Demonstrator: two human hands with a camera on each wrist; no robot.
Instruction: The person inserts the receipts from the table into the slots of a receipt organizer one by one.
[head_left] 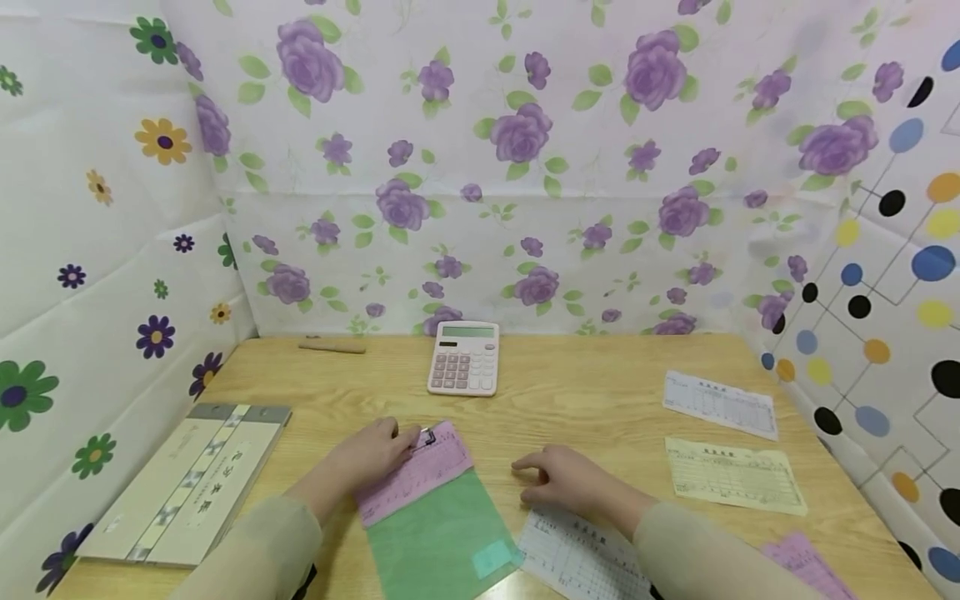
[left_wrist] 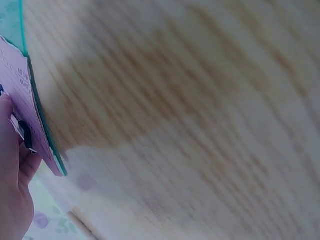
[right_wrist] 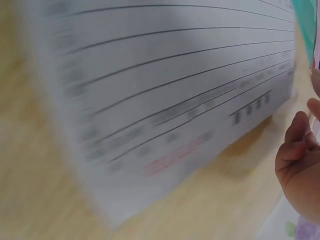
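Observation:
My left hand (head_left: 372,454) is at the top of a green clip folder (head_left: 435,542), which has a pale label near its lower right corner. A pink printed slip (head_left: 412,483) lies across the folder's upper part. There the hand pinches a small metal and black clip (head_left: 427,436) at the slip's top edge. The left wrist view shows the thumb by the clip (left_wrist: 25,137), fingers at the board's edge. To the right, my right hand (head_left: 566,481) holds nothing, its fingers loosely bent, just past the top of a white printed form (head_left: 581,554). The right forearm covers part of that form.
A pink and white calculator (head_left: 463,360) stands behind the folder. Bound ledgers (head_left: 183,483) lie at left, a thin brown stick (head_left: 332,346) at the back. On the right are a white slip (head_left: 720,404), a yellow slip (head_left: 735,475) and another pink slip (head_left: 810,567). Patterned cloths surround the table.

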